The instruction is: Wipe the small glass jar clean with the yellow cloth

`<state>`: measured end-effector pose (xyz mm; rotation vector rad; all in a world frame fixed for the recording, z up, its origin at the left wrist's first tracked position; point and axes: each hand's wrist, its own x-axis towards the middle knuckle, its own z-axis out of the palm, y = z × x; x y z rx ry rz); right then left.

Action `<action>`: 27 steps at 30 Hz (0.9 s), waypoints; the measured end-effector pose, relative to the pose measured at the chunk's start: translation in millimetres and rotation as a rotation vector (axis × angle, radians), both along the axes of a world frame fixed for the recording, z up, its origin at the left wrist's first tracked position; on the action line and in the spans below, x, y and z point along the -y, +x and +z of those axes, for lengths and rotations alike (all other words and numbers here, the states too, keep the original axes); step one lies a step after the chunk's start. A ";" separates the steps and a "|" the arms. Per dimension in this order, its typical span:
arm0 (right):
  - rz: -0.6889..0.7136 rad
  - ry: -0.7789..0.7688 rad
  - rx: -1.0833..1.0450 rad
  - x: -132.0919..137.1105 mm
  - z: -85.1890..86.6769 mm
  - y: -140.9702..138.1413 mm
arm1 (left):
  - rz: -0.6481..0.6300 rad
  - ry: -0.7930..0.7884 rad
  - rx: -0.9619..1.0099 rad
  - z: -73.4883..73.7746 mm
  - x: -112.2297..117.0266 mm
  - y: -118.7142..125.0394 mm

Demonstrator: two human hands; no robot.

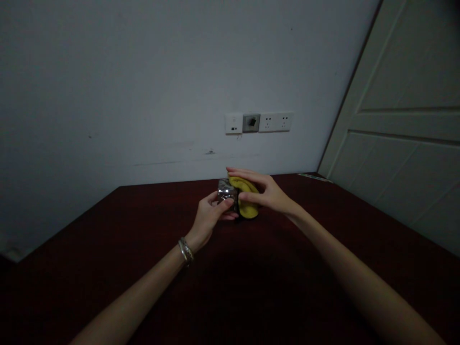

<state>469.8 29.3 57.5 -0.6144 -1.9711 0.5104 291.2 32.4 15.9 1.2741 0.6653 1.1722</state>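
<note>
My left hand (212,213) is closed around a small shiny box-shaped thing (227,190), dark with bright reflections and perhaps wrapped in clear film. What exactly it is, I cannot make out. A yellow cloth (248,209) is bunched in my right hand (264,190), its thumb in front and its fingers over the top. The cloth meets the right side of the shiny box. Both hands are held close together above the far part of the dark red table (161,239). Two silver bangles circle my left wrist.
Behind the table rises a pale wall (143,96) with scuff marks. White sockets (276,122) and a grey switch plate (251,123) are set in it. A panelled white door (406,120) stands at the right. A thin patterned strip (314,177) lies at the table's back right edge.
</note>
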 end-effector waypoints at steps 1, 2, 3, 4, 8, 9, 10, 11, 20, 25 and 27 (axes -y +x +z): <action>0.016 0.005 0.044 1.3 0.0 -0.1 | 0.007 -0.002 -0.001 0.7 -0.5 -0.4; 0.017 0.017 0.075 2.3 -0.9 -1.3 | 0.012 -0.004 -0.003 1.2 -1.1 -0.8; 0.005 0.035 0.093 3.0 -2.5 -3.3 | 0.017 -0.005 -0.005 1.7 -1.8 -1.1; -0.013 0.057 0.101 3.1 -4.8 -5.9 | 0.019 -0.006 -0.006 2.1 -2.4 -1.4; -0.078 0.166 0.101 -1.0 -16.3 -15.4 | -0.003 -0.007 -0.044 2.7 -4.0 -1.6; -0.088 0.184 0.097 -2.4 -18.6 -16.6 | -0.012 -0.009 -0.063 2.5 -4.4 -1.6; -0.098 0.194 0.095 -3.6 -20.4 -17.3 | -0.022 -0.012 -0.083 2.1 -4.9 -1.7; -0.108 0.196 0.093 -4.5 -21.7 -17.7 | -0.031 -0.013 -0.100 1.5 -5.5 -1.9; -0.190 0.018 -0.081 -6.5 -24.4 -18.0 | -0.231 -0.027 -0.177 -7.2 -15.4 -9.9; -0.153 -0.302 -0.319 -13.8 -22.3 -17.6 | -0.160 0.195 -0.302 -5.6 -16.4 -13.3; -0.133 -0.403 -0.353 -14.7 -21.7 -20.3 | -0.135 0.252 -0.307 -4.9 -14.7 -13.4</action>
